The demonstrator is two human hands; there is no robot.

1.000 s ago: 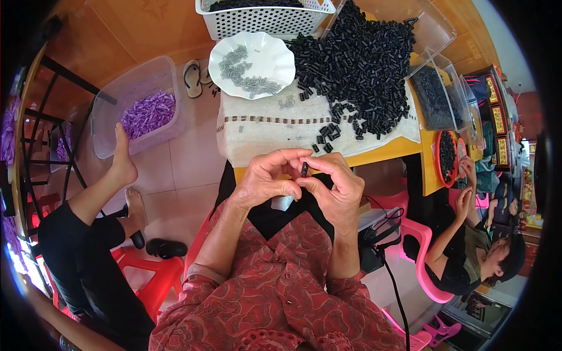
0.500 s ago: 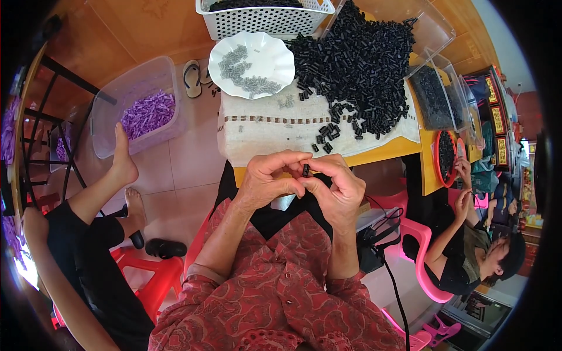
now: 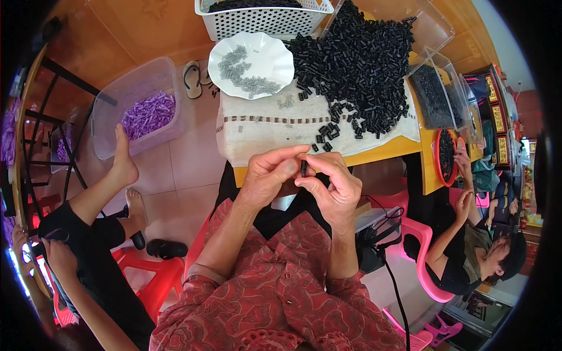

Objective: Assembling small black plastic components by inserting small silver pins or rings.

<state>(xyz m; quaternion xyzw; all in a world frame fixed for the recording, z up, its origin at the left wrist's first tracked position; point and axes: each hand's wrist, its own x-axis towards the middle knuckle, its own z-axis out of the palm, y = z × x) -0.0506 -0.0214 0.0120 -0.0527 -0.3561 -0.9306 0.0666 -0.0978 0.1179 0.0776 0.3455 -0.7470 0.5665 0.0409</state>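
Just in front of the table edge, my left hand and my right hand meet at a small black plastic piece. My right thumb and forefinger pinch it upright. The left thumb and fingers are closed against its other side, and the fingers hide part of it. Beyond my hands, a heap of similar black plastic pieces covers the right part of a pale cloth. On a white scalloped plate lie small clear pieces, with a few more on the cloth.
A white perforated basket stands at the back; a clear bin of dark pieces sits right. On the floor, a translucent tub holds purple pieces. People sit at both sides; at the right stands a red-rimmed tray. A black cable hangs nearby.
My left thumb has moved up, closer to its fingertips and against the black piece, which now stands straighter. At the left, the other person's hands have come into view over their knee.
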